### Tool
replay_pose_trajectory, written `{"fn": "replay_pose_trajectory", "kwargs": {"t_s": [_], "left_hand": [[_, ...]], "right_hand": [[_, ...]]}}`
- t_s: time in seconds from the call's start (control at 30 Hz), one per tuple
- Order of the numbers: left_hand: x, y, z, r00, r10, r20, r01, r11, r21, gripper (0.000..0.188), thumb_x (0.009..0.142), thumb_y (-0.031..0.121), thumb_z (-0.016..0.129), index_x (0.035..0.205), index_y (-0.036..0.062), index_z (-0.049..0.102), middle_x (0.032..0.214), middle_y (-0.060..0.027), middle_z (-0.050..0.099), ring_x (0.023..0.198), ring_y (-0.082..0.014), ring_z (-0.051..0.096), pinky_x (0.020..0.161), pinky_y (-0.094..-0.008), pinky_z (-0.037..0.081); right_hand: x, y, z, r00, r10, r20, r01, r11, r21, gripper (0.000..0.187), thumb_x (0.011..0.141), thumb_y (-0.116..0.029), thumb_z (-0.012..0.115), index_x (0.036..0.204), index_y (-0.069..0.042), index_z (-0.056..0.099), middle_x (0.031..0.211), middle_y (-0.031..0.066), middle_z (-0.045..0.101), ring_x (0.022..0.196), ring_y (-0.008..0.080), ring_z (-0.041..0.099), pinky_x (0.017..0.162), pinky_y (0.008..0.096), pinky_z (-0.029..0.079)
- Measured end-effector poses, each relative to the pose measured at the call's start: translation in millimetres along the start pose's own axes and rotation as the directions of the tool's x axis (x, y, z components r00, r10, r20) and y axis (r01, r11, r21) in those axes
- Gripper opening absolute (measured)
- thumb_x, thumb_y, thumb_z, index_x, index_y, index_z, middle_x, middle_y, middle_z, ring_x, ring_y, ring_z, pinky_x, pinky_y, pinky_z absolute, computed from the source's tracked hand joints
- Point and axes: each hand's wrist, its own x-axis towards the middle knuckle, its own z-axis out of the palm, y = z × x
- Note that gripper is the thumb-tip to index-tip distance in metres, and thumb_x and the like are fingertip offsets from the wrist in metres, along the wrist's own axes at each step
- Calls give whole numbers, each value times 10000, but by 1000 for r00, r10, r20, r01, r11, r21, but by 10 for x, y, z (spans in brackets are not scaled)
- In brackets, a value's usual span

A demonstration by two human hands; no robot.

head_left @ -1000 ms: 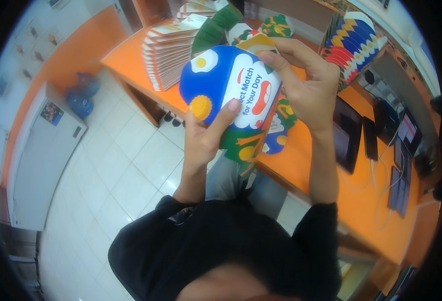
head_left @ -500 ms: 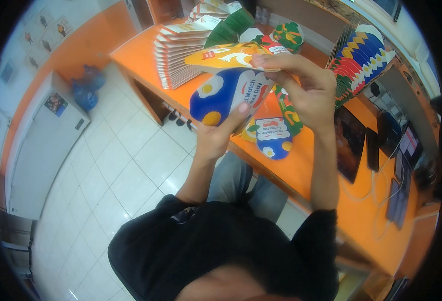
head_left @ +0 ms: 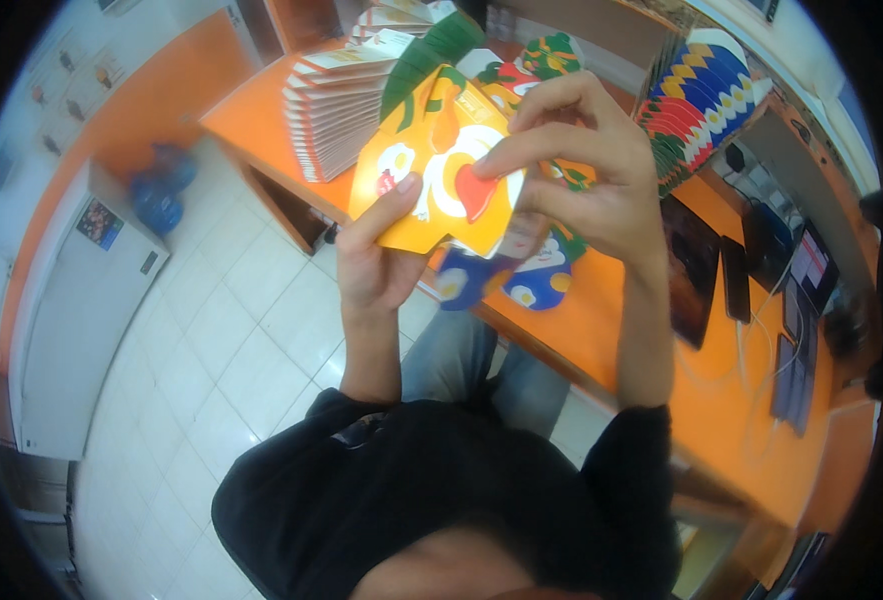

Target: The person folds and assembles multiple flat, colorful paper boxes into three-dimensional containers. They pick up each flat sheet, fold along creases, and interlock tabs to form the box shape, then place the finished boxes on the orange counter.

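My left hand (head_left: 379, 262) grips the lower left edge of a yellow printed card (head_left: 431, 160) with egg pictures and a red shape, its thumb on the front. At the card's right side my right hand (head_left: 596, 165) pinches, with fingertips by the red shape. A blurred blue printed piece (head_left: 469, 278) shows below the card and the right hand; whether it is joined to the yellow card I cannot tell. On the desk beside it lies a blue round-ended card (head_left: 539, 287), partly covered by my hand.
On the orange desk (head_left: 621, 300), stacked white-and-orange folded cards (head_left: 331, 110) stand with green ones (head_left: 431, 58). Blue, red and green cards (head_left: 701, 100) fan out at the far right. A tablet (head_left: 688, 265), phones (head_left: 791, 385) and cables lie at right.
The yellow card has come down and turned its printed face toward me. My left thumb has moved from the blue piece onto the yellow card; the blue piece now shows lower.
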Motion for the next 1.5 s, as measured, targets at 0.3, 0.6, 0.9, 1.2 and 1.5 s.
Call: {"fn": "replay_pose_trajectory", "kwargs": {"t_s": [0.3,0.6,0.9,1.2,1.5], "left_hand": [[-5,4,-165,977,-121,174,156,967,-201,430,928,101,538,1300,-69,404,1271,-230,537,1137,-293,583,955,-369,493],[-141,62,-36,931,360,59,-326,748,578,438,931,88,586,1319,-10,407,1211,-138,560,1101,-226,587,937,-381,496],[-107,-103,92,773,629,88,-490,502,712,465,878,89,675,1259,-11,428,1143,-124,574,1067,-212,590,912,-344,500],[-115,-64,89,781,617,100,-506,530,680,466,904,113,644,1286,-10,409,1174,-136,551,1075,-206,584,887,-342,514],[-115,-33,36,798,584,148,-551,609,570,484,925,77,595,1346,11,365,1248,-137,522,1127,-210,565,925,-373,507]], "right_hand": [[-75,73,107,999,6,-45,4,973,232,171,644,-117,839,779,-88,739,836,-2,530,824,107,534,692,232,438],[-113,206,136,968,220,124,-248,916,316,183,761,-223,802,843,-100,695,857,-2,482,814,118,507,702,237,431],[-108,134,508,942,325,-89,-270,885,379,290,803,-256,770,953,-55,623,1023,51,466,872,139,600,756,254,550],[-62,48,536,925,312,-216,-233,916,326,194,829,-170,728,876,-27,604,1003,70,465,908,160,609,781,273,584],[-51,18,556,931,228,-287,-147,949,278,202,826,-141,738,880,-2,601,974,87,486,846,182,633,775,274,587]]}}
